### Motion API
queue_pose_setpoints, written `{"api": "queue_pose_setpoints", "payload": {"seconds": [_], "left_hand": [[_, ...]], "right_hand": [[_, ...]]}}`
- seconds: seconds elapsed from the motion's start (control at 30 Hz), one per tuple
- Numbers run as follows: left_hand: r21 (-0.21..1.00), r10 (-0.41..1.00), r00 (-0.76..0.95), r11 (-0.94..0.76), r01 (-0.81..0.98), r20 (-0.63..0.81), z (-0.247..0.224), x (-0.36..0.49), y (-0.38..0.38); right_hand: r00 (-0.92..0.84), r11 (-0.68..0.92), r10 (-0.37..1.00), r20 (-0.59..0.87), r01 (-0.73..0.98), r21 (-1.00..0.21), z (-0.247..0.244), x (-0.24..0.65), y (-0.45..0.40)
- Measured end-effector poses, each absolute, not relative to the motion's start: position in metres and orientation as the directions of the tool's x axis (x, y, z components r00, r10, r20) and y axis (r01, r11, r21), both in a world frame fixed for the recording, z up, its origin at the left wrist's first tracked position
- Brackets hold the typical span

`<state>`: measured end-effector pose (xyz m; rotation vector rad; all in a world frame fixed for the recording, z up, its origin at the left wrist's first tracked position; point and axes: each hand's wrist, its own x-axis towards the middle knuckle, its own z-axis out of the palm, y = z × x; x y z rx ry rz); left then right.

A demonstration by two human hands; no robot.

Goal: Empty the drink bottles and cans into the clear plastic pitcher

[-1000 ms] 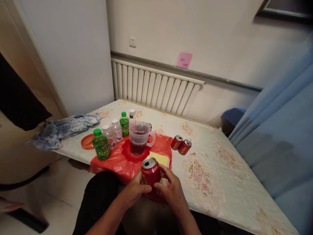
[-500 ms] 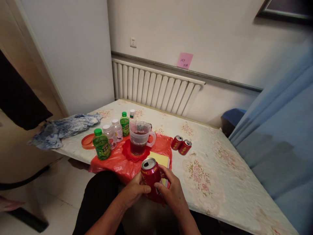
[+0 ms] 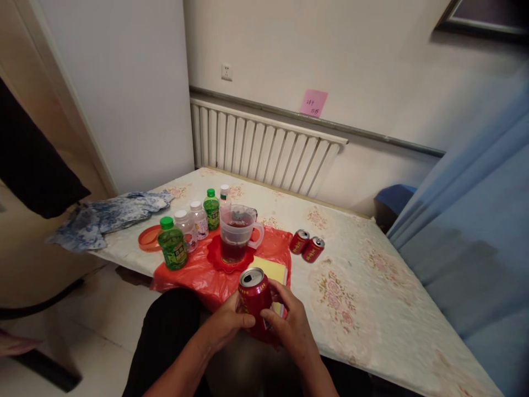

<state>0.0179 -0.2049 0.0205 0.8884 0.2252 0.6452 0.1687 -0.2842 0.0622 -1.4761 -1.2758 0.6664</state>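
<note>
A red drink can [image 3: 257, 295] with an opened top stands upright between my hands at the table's near edge. My left hand [image 3: 229, 322] grips its left side, and my right hand [image 3: 291, 317] is wrapped round its right side. Just behind the can lies a yellow paper pad [image 3: 270, 270], partly hidden by it. Beyond that, a clear plastic jug [image 3: 237, 234] with dark liquid rests on a red scalloped plate [image 3: 212, 259]. Two more red cans [image 3: 306, 245] stand side by side to the right, their tops opened.
Green-capped bottles [image 3: 172, 248] and white-capped clear bottles [image 3: 199, 220] line the left of a red plastic sheet [image 3: 198, 281]. An orange ring [image 3: 149, 238] and a crumpled blue-white cloth [image 3: 119, 212] lie further left. A flowered tablecloth [image 3: 343, 220] covers the table; a radiator [image 3: 264, 143] is behind.
The view has shifted very slightly. Both hands stay on the can, and nothing else has visibly moved.
</note>
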Motion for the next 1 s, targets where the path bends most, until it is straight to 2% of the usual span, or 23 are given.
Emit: {"api": "queue_pose_setpoints", "payload": {"seconds": [0.33,0.5,0.63,0.77,1.0], "left_hand": [[0.803,0.544,0.826,0.419,-0.423,0.151,0.012,0.016,-0.199],[0.841,0.533,0.828,0.359,-0.405,0.172,0.022,0.013,-0.197],[0.847,0.517,0.834,0.343,-0.407,0.191,0.024,0.011,-0.193],[0.857,0.507,0.841,0.333,-0.393,0.189,0.018,0.011,-0.189],[0.852,0.573,0.804,0.331,-0.406,0.160,0.015,0.017,-0.189]], "right_hand": [[0.292,0.020,0.953,0.087,0.223,-0.975,0.061,0.174,-0.283],[0.239,0.088,0.963,0.122,0.149,-0.985,0.051,0.179,-0.281],[0.230,0.079,0.968,0.100,0.099,-0.992,0.049,0.181,-0.280],[0.249,0.080,0.963,0.102,0.100,-0.992,0.049,0.183,-0.277],[0.266,0.074,0.959,0.101,0.108,-0.991,0.045,0.182,-0.276]]}}
